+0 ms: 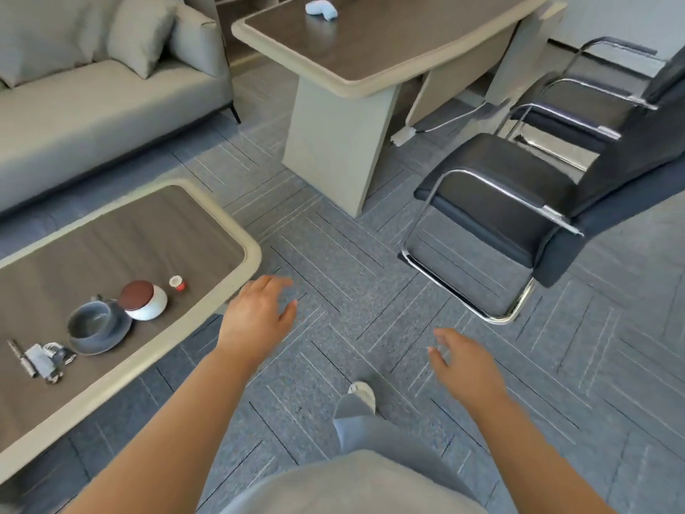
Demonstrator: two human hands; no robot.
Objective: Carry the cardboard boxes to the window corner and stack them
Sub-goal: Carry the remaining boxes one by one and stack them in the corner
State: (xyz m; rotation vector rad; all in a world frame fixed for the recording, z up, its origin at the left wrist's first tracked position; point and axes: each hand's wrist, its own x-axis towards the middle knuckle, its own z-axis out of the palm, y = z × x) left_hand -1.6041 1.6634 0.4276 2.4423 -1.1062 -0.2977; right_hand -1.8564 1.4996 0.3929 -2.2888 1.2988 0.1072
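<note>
No cardboard box is in view. My left hand point(259, 313) hangs over the carpet beside the corner of the low coffee table point(230, 231), fingers relaxed and holding nothing. My right hand point(463, 361) is stretched out lower and to the right above the carpet, fingers loosely spread and empty. Between my arms I see my grey trouser leg and a shoe point(361, 395) on the floor.
The coffee table carries a grey bowl on a saucer point(96, 328), a white jar with a brown lid point(144, 300) and small items. A grey sofa point(92, 98) stands behind it. A desk point(370, 50) is ahead, black cantilever chairs point(519, 202) to the right. Grey carpet point(352, 272) lies between them.
</note>
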